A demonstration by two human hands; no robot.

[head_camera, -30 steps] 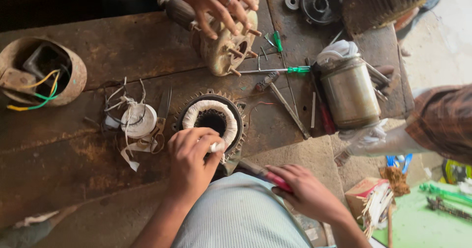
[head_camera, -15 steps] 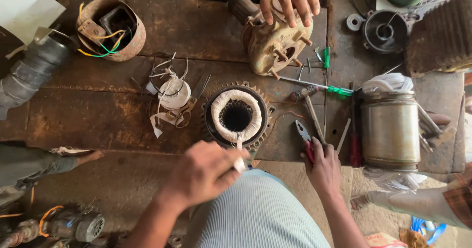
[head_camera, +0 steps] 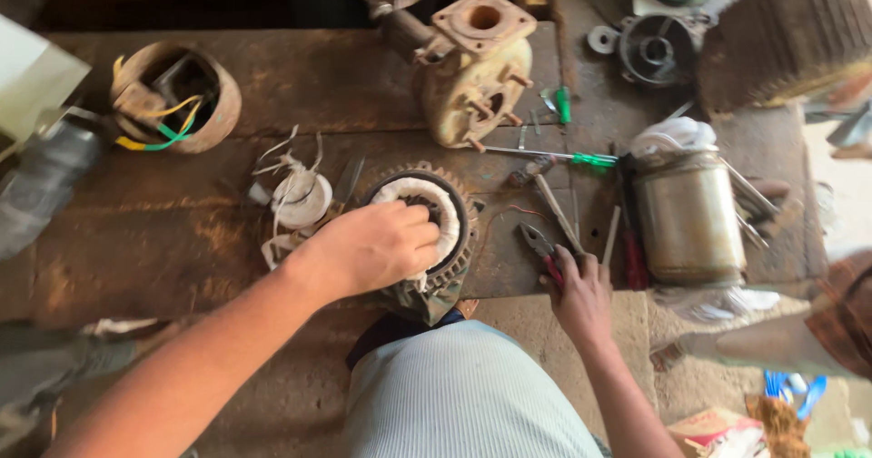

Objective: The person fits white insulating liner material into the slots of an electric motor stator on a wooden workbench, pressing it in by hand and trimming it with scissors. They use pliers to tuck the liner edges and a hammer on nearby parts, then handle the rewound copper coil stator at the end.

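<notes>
Our left hand [head_camera: 377, 245] covers the near rim of the round finned metal stator with white-wrapped windings [head_camera: 427, 217] on the worn wooden bench [head_camera: 136, 231] — fingers curled over the winding, whatever they pinch hidden. Our right hand [head_camera: 581, 299] grasps the red-handled steel pliers [head_camera: 540, 245], handles mostly covered — beside a dull cylindrical metal can [head_camera: 688, 215].
</notes>
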